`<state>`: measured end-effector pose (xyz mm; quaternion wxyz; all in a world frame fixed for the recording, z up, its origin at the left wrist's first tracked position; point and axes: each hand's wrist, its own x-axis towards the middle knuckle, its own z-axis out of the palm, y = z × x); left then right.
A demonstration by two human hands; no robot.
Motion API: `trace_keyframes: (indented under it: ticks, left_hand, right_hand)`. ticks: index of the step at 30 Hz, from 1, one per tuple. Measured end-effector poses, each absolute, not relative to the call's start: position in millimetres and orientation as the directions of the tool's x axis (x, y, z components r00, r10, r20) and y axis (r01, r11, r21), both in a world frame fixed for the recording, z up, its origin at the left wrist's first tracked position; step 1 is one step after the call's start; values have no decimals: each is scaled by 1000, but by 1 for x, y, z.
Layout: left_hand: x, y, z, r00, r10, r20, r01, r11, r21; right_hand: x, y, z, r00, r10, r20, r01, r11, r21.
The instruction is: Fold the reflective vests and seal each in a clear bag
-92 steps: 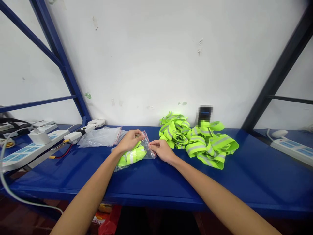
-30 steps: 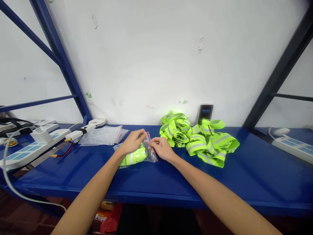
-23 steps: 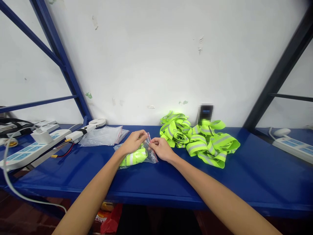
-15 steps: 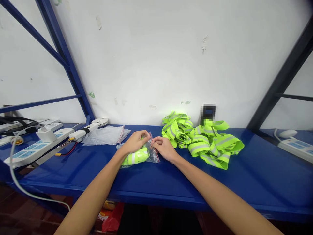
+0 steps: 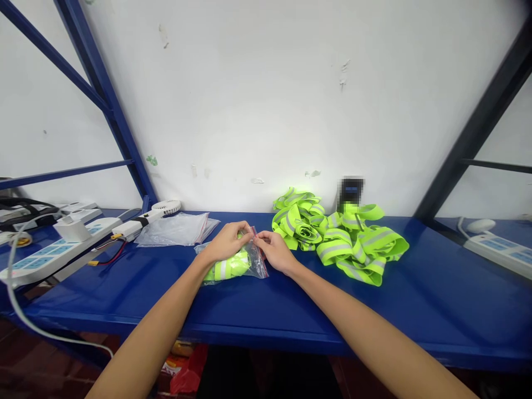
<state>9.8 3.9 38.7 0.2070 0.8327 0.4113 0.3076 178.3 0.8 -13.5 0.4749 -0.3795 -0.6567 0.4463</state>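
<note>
On the blue table lies a clear zip bag point(image 5: 258, 268) with a folded yellow-green reflective strap point(image 5: 229, 267) inside. My left hand point(image 5: 228, 241) rests over the bag's upper part, its fingers closed on the edge with the red zip line. Close beside it, my right hand point(image 5: 275, 249) pinches the same edge between thumb and fingers. The fingertips of both hands nearly meet at the top of the zip. Whether the zip is closed under them cannot be made out.
Loose reflective straps point(image 5: 357, 244) are heaped on the right, by a blurred dark object point(image 5: 351, 191). Flat clear bags point(image 5: 172, 229) lie left, near a white handheld fan point(image 5: 166, 207). A power strip point(image 5: 62, 249) with cables sits at far left, another point(image 5: 502, 250) at far right.
My right hand's fingers have shifted slightly up and left along the zip edge, closer to my left hand. My left hand keeps its hold. The whole view has moved a little.
</note>
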Motion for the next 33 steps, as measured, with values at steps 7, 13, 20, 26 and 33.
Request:
trace_keyframes:
  ticks: [7,13,20,26,33]
  left_hand:
    - [11,4,37,430,829,359,594,-559,579]
    - [10,11,33,390,838,381,615,-545,569]
    - [6,19,31,358,852,382,626,-523,578]
    - [-6,23,30,225,887,403,624,-449,640]
    - [-9,24,28,195,899,393,620,-423,661]
  right_hand:
    - [177,2,-14,-226,887,402,228,450,-864]
    - [174,3,-13,-206,901,382,306,430,-849]
    - [177,-8,-11,-214,938,273,319,332,-888]
    - [185,-17,-10,-286,949,130,252,205,-946]
    - [188,-15,-7,-317,940,125,141,178,-974]
